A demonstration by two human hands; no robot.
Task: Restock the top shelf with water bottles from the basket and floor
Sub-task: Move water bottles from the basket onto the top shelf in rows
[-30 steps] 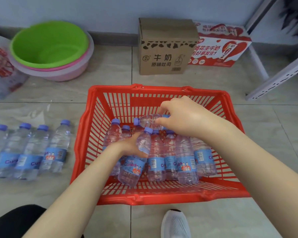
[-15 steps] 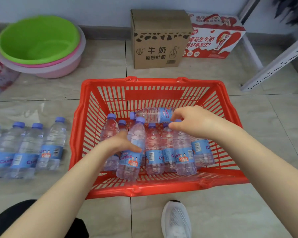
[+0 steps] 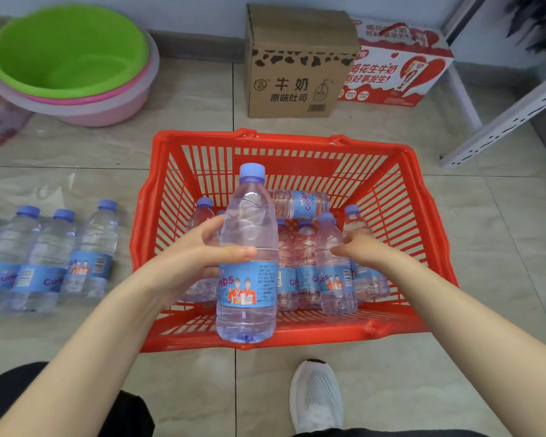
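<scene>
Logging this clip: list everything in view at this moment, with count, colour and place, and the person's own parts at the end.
held water bottle: one, clear, blue cap and label, upright above the basket's near side
basket: one, red, floor centre
bottles in basket: at least six, most lying side by side, one across them at the far end
floor bottles: at least four lying side by side, left of the basket
basins: stacked, green on top of pink ones, far left
cardboard box: one, brown, by the wall
red carton: one, red and white, right of the box
white shelf frame: far right
shoe: one, white, bottom
left hand: gripping the held bottle
right hand: open, over the basket bottles
</scene>
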